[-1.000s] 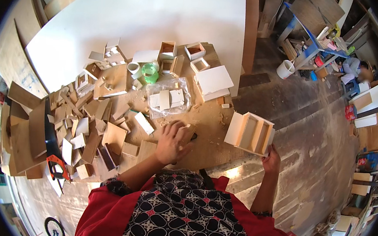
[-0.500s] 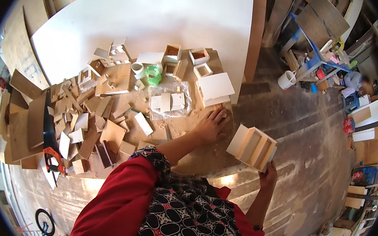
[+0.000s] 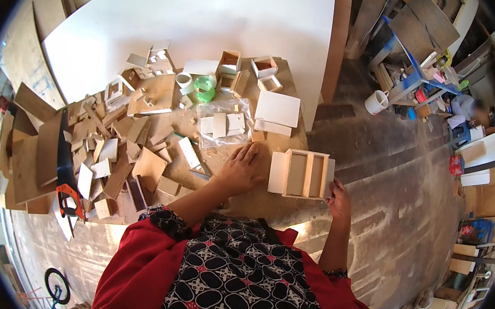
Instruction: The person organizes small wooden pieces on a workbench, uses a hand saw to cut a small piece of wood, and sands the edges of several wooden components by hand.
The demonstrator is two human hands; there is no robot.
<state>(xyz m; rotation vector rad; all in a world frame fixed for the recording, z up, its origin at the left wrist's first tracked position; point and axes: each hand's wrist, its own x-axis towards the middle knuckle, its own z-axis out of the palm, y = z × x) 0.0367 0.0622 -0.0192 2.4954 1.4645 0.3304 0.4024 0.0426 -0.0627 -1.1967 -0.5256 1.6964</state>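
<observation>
Scuffed floorboards [image 3: 385, 183] ran off to the right of a cluttered table [image 3: 258, 205], and one big white board [image 3: 199, 23] stood behind it.

At the table's right edge was the box [image 3: 308, 174], its open side toward the camera, showing two bays, one divider and a white flap out to the left. It looked light, stiff and dry rather than slippery; the thin walls and the flap seemed the parts likeliest to crack or work loose under a hard squeeze. Both long outer walls probably gave the safest grip, the flap the poorest. The right hand [image 3: 340, 200] pinched the box at its right side, thumb and fingers closed on that edge. Palm down over the table, the left hand [image 3: 240, 168] was loosely spread and gripped nothing visible; whether anything lay beneath could not be told.

Counted out: one saw [image 3: 68, 201], one green tub [image 3: 204, 90], one white cup [image 3: 184, 82], one clear bag [image 3: 206, 142] under some white pieces, one bucket [image 3: 376, 102] on the floor, and at least three small boxes [image 3: 230, 62] at the back. Scraps [image 3: 149, 167] overlapped too much to count.
</observation>
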